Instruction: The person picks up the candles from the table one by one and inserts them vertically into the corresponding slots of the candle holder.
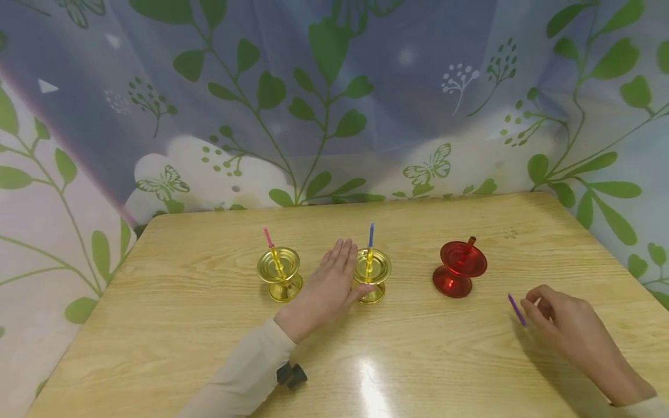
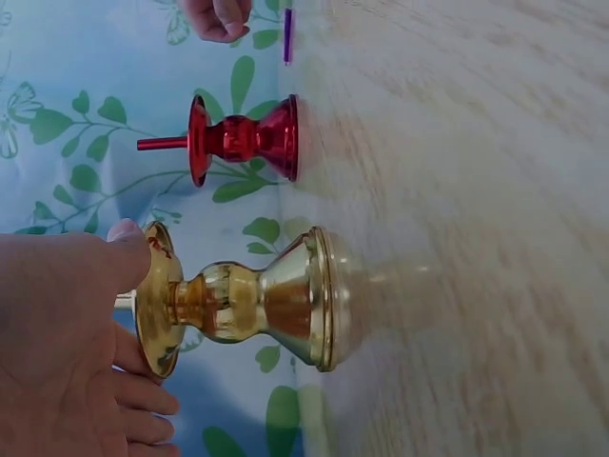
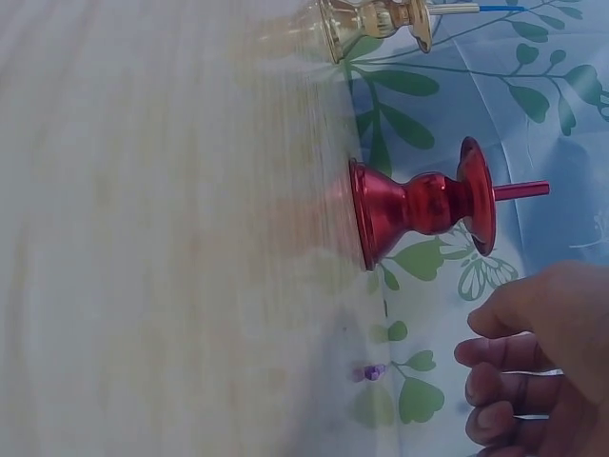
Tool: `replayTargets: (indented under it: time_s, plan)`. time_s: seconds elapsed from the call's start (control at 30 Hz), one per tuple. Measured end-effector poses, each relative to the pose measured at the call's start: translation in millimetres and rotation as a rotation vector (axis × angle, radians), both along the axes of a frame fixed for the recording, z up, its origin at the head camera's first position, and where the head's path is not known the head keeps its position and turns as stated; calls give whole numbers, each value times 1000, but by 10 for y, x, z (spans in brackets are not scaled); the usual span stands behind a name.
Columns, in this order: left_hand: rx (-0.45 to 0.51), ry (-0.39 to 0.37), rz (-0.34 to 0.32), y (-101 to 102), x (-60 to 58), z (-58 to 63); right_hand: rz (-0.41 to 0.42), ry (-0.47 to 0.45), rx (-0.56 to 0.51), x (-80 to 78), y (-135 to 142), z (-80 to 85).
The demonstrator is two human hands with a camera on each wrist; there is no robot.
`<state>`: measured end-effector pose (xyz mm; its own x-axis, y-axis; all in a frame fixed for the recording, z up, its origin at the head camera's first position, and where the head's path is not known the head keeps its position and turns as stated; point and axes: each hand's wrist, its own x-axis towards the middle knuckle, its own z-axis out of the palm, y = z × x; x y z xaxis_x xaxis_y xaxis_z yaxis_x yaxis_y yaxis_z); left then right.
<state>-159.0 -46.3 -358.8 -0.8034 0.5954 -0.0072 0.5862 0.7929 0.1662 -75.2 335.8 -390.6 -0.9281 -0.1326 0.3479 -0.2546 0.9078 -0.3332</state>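
My left hand (image 1: 326,290) is beside the middle gold candle holder (image 1: 385,270), its fingers extended along the dish's left side. In the left wrist view the thumb (image 2: 124,243) lies against the dish rim, and the palm hides most of the stem above. A blue candle (image 1: 371,235) stands upright in that holder. Over the table at the right, my right hand (image 1: 572,328) has loosely bent fingers and holds nothing. Just left of its fingertips lies a purple candle (image 1: 517,310); the right wrist view shows it nearly end-on, apart from the hand.
A red candle holder (image 1: 453,281) with a bare tube stands between the hands. Farther left, another gold candle holder (image 1: 284,288) carries a leaning pink candle (image 1: 268,237). The wooden table (image 1: 397,342) ends at a leaf-patterned cloth (image 1: 407,104) behind.
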Motion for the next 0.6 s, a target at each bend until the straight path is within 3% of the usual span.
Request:
replayTargets:
  time_s: [0.37, 0.6]
  plan:
    - [-7, 13, -4, -72, 102, 36, 39, 0, -49, -59, -50, -3]
    - [-65, 30, -3, -74, 229, 76, 24, -43, -19, -88, -54, 18]
